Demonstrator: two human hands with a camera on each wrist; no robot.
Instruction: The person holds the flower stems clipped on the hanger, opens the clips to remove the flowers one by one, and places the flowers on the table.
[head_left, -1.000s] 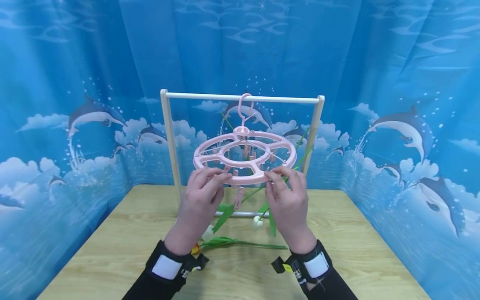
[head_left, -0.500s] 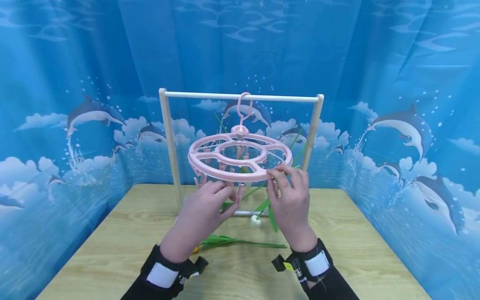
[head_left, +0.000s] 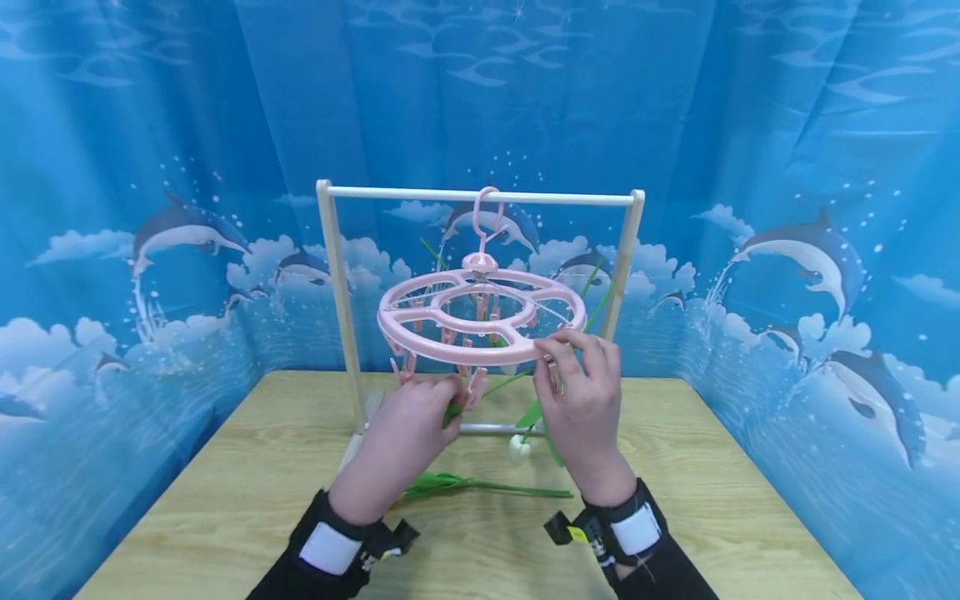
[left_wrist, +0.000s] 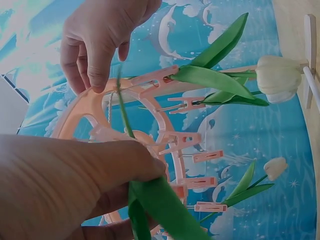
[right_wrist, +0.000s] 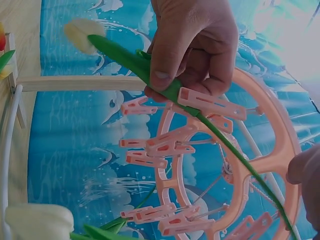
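Observation:
A round pink clip hanger [head_left: 408, 337] with several pink clothespins hangs below the rail. My left hand [head_left: 405, 425] is under its front rim and pinches a white tulip [right_wrist: 82, 36] by its green leaves and stem. One pink clothespin [right_wrist: 212, 104] overlaps the leaves right at those fingertips; the long stem slants up across the ring. My right hand [head_left: 587, 400] pinches the front right rim between thumb and fingers, also seen as the far hand [left_wrist: 100, 45] in the left wrist view. Another white tulip [left_wrist: 279, 77] and a smaller white tulip [left_wrist: 275, 168] hang from clothespins, blooms down.
The stand has a white rail [head_left: 405, 194] and wooden posts [head_left: 341, 292]. A tulip with a green stem [head_left: 510, 490] lies on the wooden table [head_left: 675, 517] near the front. A blue dolphin curtain [head_left: 810, 208] surrounds the back and sides.
My left hand has let go of the rim and moved down to the tulip at the clothespin. The ring has shifted slightly left, while my right hand has kept its grip on the rim.

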